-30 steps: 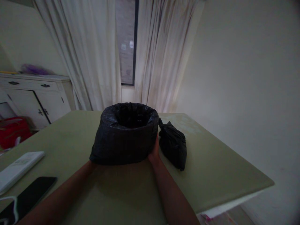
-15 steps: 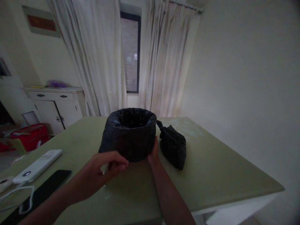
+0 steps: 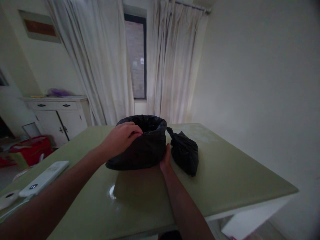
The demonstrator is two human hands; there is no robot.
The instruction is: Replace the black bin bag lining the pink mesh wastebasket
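A round bin lined with a black bag (image 3: 142,153) stands on the green table, its mouth facing up. At its front left rim is my left hand (image 3: 122,136), fingers bent together and pinching the edge of the black bag. My right hand (image 3: 165,160) lies against the bin's right side, its fingers partly hidden behind it. Just right of that hand a knotted black bag (image 3: 185,154) rests on the table, its tied end pointing toward the bin.
The green table (image 3: 225,176) has a white device (image 3: 45,178) and a white round object (image 3: 9,199) at its left. Behind stand a white cabinet (image 3: 72,116) and curtains (image 3: 107,66). A red bag (image 3: 30,150) sits on the floor at the left.
My left hand has moved up and forward from in front of the bin to its rim. My right hand stays at the bin's right side. The view has shifted slightly.
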